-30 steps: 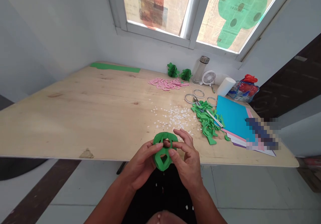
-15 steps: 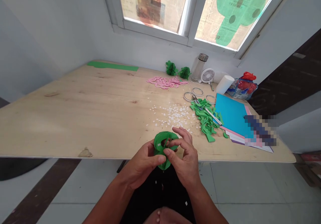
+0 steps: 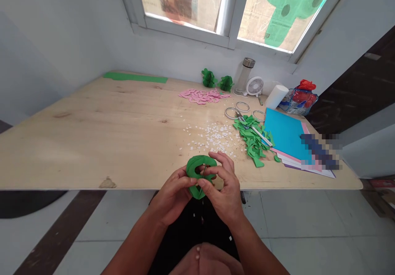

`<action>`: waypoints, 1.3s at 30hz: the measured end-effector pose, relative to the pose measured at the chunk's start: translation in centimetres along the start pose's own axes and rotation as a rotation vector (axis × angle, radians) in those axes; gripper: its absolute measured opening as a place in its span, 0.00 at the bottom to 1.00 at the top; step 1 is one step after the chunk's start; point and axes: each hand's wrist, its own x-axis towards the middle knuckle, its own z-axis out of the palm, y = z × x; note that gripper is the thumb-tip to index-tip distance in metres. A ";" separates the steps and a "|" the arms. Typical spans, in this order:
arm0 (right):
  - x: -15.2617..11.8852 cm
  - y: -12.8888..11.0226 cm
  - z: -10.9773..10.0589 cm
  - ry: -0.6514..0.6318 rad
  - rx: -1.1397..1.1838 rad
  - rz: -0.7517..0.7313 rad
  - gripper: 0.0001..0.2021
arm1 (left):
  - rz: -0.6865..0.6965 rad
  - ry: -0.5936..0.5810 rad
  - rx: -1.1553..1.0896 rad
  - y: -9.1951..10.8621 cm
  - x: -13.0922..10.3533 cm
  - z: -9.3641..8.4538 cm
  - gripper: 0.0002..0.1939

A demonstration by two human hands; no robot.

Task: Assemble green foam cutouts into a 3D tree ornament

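A green paper piece (image 3: 195,164), layered and curved with an opening in its middle, is held between both hands at the table's front edge. My left hand (image 3: 175,190) grips its lower left side, thumb on top. My right hand (image 3: 224,182) pinches its right side with thumb and forefinger, the other fingers raised. White paper bits (image 3: 216,135) lie scattered just beyond the hands. To their right is a heap of green scraps (image 3: 254,143) with pliers and a white pen-like stick (image 3: 261,136) on it.
Pink cutouts (image 3: 202,96), two green paper shapes (image 3: 212,79), a bottle (image 3: 243,75), a small fan (image 3: 254,86) and tape rings (image 3: 242,107) stand or lie toward the wall. Coloured sheets (image 3: 286,137) are at the right; a green strip (image 3: 135,77) lies far left.
The view has shifted slightly. The green paper piece has turned a little in my hands, and the white bit on it no longer shows. Both hands keep their hold.
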 end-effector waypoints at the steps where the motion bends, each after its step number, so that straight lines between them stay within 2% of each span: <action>1: 0.0 0.0 0.0 0.004 -0.013 -0.008 0.01 | 0.008 0.011 -0.007 0.0 0.0 0.1 0.13; 8: 0.0 -0.4 0.1 0.004 -0.088 -0.050 0.02 | 0.013 0.069 0.065 0.0 -0.2 1.1 0.11; 14: 0.1 -0.2 -0.1 -0.011 -0.067 -0.080 0.04 | -0.011 0.101 -0.003 0.1 -0.1 0.8 0.09; 19: 0.2 -0.2 0.0 0.016 -0.060 -0.043 0.04 | -0.037 0.126 0.024 0.1 -0.1 0.7 0.09; 26: 0.2 -0.1 0.3 0.061 -0.058 -0.009 0.04 | -0.003 0.107 0.014 0.3 -0.2 0.9 0.06; 33: 0.1 -0.1 0.2 0.048 -0.055 -0.014 0.04 | -0.002 0.068 -0.028 0.3 -0.3 0.6 0.06; 39: 0.1 -0.3 0.4 0.063 -0.125 -0.061 0.05 | -0.037 0.062 -0.004 0.3 -0.2 0.6 0.13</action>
